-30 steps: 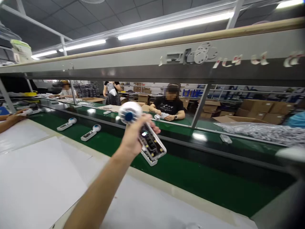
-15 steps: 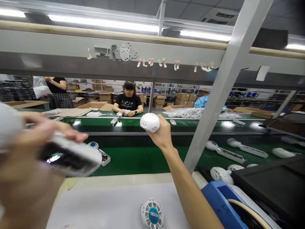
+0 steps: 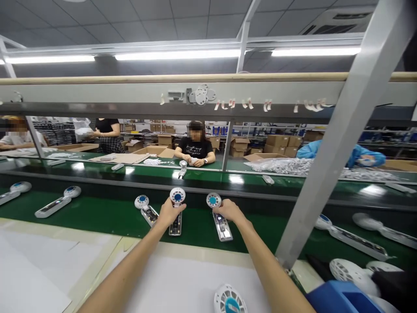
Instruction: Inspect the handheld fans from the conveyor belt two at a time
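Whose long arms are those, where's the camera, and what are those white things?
There's no robot here: these are a person's own bare arms and hands. The camera is worn on their head, looking forward and down, so you see almost what they see.

The left hand holds one white handheld fan near its neck, and the right hand holds another fan the same way. Their handles are open, so electronic parts show inside. More fans lie along the green conveyor belt.

Closer to the camera, on the white work surface, is a round fan grille with a blue middle. Across the belt sits a co-worker.
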`<state>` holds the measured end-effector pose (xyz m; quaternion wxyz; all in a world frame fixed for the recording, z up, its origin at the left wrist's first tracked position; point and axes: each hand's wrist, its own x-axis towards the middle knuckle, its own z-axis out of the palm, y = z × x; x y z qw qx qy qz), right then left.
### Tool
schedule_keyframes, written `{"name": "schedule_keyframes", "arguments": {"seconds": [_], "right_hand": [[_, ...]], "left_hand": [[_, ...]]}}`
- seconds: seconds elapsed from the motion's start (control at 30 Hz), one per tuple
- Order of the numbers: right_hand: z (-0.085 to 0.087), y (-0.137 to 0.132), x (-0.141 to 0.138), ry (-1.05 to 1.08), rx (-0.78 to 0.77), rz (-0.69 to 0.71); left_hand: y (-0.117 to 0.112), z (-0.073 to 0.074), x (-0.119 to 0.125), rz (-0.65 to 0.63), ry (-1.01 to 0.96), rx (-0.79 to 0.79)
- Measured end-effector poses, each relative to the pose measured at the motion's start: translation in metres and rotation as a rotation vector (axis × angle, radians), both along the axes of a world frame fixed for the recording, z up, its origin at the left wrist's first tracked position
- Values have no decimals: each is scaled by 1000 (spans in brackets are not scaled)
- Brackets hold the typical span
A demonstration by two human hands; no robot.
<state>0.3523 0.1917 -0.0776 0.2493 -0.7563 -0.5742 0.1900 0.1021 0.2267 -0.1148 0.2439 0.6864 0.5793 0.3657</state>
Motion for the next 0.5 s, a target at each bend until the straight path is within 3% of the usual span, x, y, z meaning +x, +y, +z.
{"name": "schedule_keyframes", "arguments": {"seconds": [0.17, 0.37, 0.5], "right_hand": [[-1, 3, 1, -109, -114, 12], [8, 6, 11, -105, -111, 37], [10, 6, 18, -67, -70, 57]], "left_hand": [[6, -12, -16, 115, 273, 6], [18, 13, -67, 320, 372, -44], [30, 20, -108, 494, 343, -249]]}}
